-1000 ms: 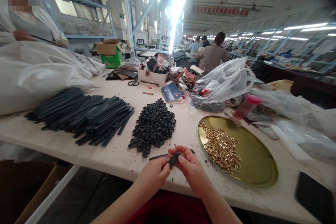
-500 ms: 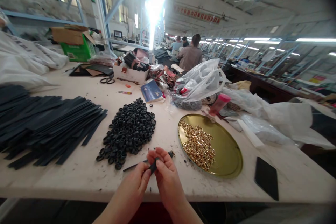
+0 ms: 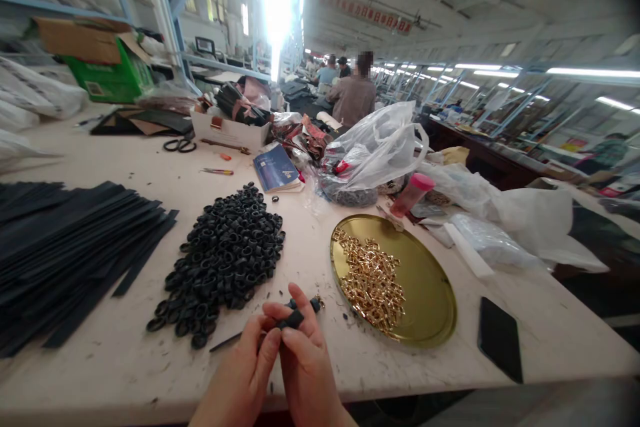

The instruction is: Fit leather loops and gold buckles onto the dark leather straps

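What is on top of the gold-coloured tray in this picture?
A heap of small gold-coloured pieces lies on the left part of the tray. The lowest pieces and the tray's surface beneath them are covered.

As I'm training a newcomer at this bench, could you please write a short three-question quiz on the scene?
1. Where are the gold-coloured pieces heaped? (A) on a blue booklet; (B) on the round tray; (C) in a white box.
2. True or false: the scissors lie beyond the heap of black rings.
3. What do the left hand and right hand hold together?

Key: 1. B; 2. True; 3. A small dark piece.
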A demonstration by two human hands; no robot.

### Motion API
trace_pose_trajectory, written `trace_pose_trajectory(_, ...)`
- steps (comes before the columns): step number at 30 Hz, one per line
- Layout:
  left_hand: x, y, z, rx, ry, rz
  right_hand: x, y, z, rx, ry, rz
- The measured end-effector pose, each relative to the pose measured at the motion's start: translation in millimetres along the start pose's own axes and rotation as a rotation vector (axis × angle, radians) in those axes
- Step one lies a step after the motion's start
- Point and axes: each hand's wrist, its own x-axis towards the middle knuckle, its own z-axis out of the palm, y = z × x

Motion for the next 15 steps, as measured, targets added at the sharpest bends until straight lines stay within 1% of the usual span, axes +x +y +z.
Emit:
trace_pose_trajectory(2, 3.9, 0.4, 0.5, -0.080, 0.066, -0.020, 0.8, -4.3, -6.6, -0.191, -0.064, -0.015)
trace_pose_trajectory(3, 6.4, 0.5, 0.0, -0.124, 0.092, -0.028, 2.9, -10.3, -12.6, -0.346, -0.094, -0.052)
trace_pose_trajectory(5, 11.7, 0.4, -2.1, -0.208, 0.105, -0.073, 12.6, -32.7, -29.9, -0.774, -0.100, -0.218)
trace_pose_trajectory(6, 14.0, 0.3, -3.5, -0.247, 0.091, -0.108, 20.5, -48.9, -40.5, -1.049, -0.057, -0.336)
trace_pose_trajectory(7, 15.9, 0.2, -4.8, -0.284, 0.076, -0.153, 30.1, -67.4, -51.6, -1.316, 0.031, -0.464)
trace_pose_trajectory(8, 16.9, 0.1, -5.6, -0.321, 0.060, -0.198, 41.1, -86.8, -62.6, -1.579, 0.165, -0.535)
trace_pose_trajectory(9, 17.1, 0.3, -5.8, -0.357, 0.042, -0.230, 52.5, -105.4, -72.9, -1.868, 0.286, -0.526)
trace_pose_trajectory(10, 16.4, 0.7, -5.4, -0.388, 0.025, -0.249, 63.6, -121.9, -81.9, -2.144, 0.378, -0.451)
trace_pose_trajectory(12, 12.6, 2.2, -3.1, -0.430, -0.003, -0.259, 81.5, -144.4, -95.0, -2.277, 0.407, -0.384)
trace_pose_trajectory(13, 9.9, 3.2, -1.8, -0.443, -0.015, -0.252, 87.3, -149.8, -99.3, -2.314, 0.401, -0.354)
trace_pose_trajectory(15, 4.1, 5.1, -0.3, -0.442, -0.022, -0.219, 92.9, -151.3, -104.3, -2.331, 0.372, -0.324)
